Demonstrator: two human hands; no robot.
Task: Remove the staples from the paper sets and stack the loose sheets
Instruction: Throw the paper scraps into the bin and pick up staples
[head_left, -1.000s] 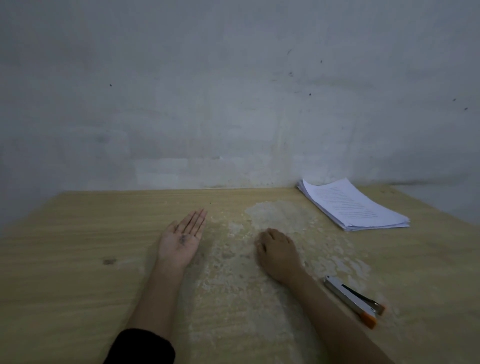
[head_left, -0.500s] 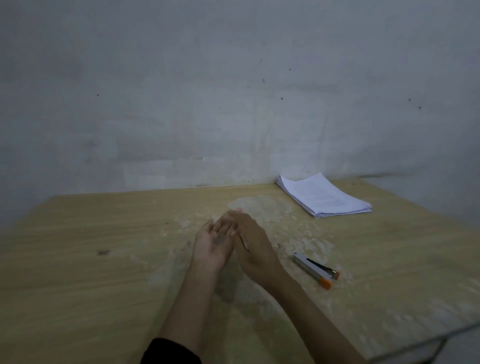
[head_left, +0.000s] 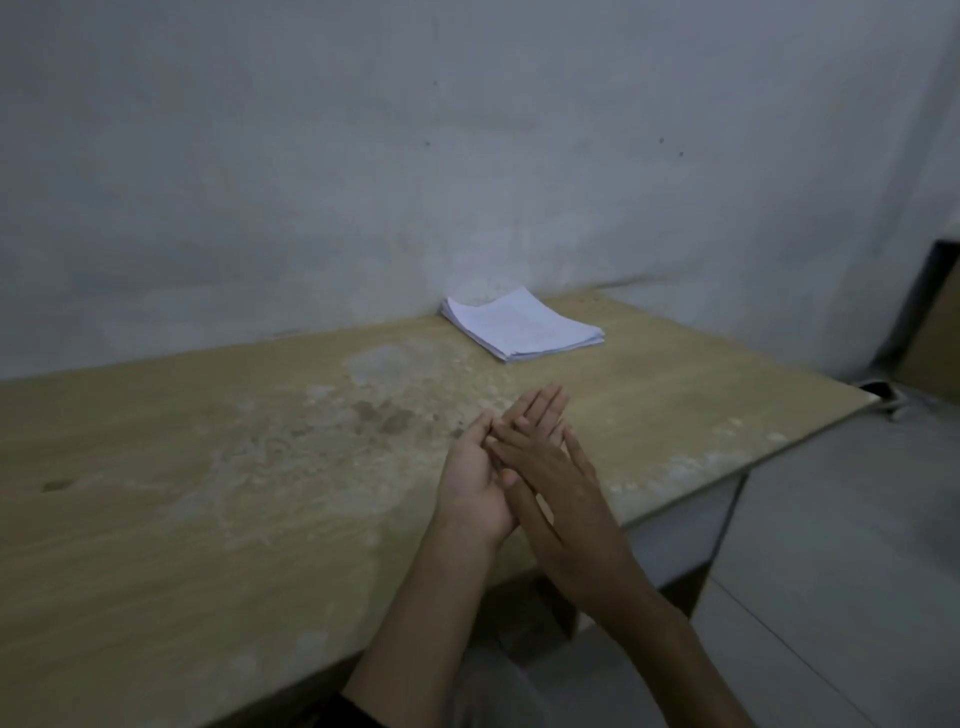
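The scene is dim, with a cold blue-grey cast over the wall (head_left: 311, 156) and a dull, muddy tone on the table (head_left: 156, 519). The light is soft and even, and its source cannot be told. Shadows are faint; the darkest patch sits under the table's near edge, below the forearms. The whole view is soft with blur. The left hand (head_left: 474, 483) and the right hand (head_left: 553, 480) have smeared fingers, and the print on the stack of paper (head_left: 524, 325) is unreadable. Toward the right edge, straight lines lean and bend.
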